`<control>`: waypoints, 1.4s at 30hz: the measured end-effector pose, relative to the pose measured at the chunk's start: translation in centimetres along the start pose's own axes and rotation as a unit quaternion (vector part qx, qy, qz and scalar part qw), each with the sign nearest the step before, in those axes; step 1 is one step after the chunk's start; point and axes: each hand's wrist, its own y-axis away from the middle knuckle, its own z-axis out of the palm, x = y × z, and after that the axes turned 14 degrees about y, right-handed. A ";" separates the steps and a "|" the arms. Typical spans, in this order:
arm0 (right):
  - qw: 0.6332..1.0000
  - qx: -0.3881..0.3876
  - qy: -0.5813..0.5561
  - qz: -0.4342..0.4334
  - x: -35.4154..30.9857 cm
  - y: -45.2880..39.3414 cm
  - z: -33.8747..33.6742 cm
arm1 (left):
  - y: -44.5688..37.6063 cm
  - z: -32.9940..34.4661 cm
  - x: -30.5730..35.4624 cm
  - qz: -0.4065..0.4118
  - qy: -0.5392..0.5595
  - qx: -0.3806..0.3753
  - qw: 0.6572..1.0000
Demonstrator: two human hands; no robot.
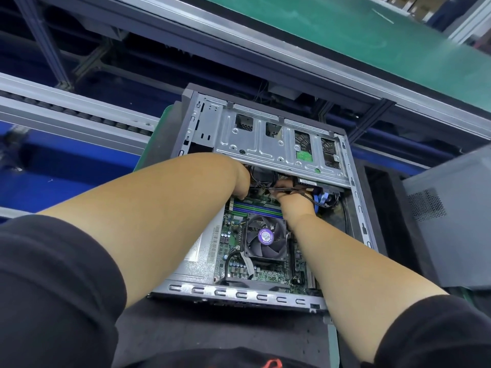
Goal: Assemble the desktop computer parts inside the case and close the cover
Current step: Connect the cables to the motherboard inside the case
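Grey steel case (265, 292) lies on its side on a black mat (225, 328), open face up, near edge toward me. Circuit board (268, 272) sits flat inside; fan (266, 239) with a purple sticker is mounted on it, memory slots (256, 208) just beyond the fan.

Silver drive tray (265, 139) spans the far half of the case. Both my hands reach in under its near edge.

Left hand (240, 181): wrist bent down, fingers tucked under the tray among black cables (268, 185). Left grip hidden, so I cannot tell whether it is apart, together or clamped on anything.

Right hand (291, 193): back of hand faces me, black cables run across it. Fingertips out of sight under the tray. Cannot tell the right grip either.

Blue cables (318, 200) sit just right of the right hand, below a labelled drive (308, 181) at the tray edge.

Grey side cover (451, 221) lies off to the right, apart from the case, its vent mesh showing.

Green belt (345, 30) runs across the top, metal rails below it. Black sleeves (53, 288) are pushed up on both arms.
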 end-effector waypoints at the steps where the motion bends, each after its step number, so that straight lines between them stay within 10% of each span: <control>1: 1.000 0.008 0.010 0.005 0.2 0.1 -0.2 | -0.1 0.0 -0.1 0.001 -0.004 0.002 1.000; 15: 0.993 -0.005 0.113 -0.037 0.0 0.3 -0.9 | -0.7 0.1 -0.2 0.016 -0.034 -0.019 0.999; 28: 0.910 0.001 0.394 -0.132 -0.3 0.0 -1.4 | -0.2 0.1 -0.1 -0.010 0.001 -0.002 1.000; 42: 0.991 0.060 0.121 -0.011 0.2 0.3 0.2 | -0.7 0.1 -0.3 0.025 -0.056 -0.002 0.998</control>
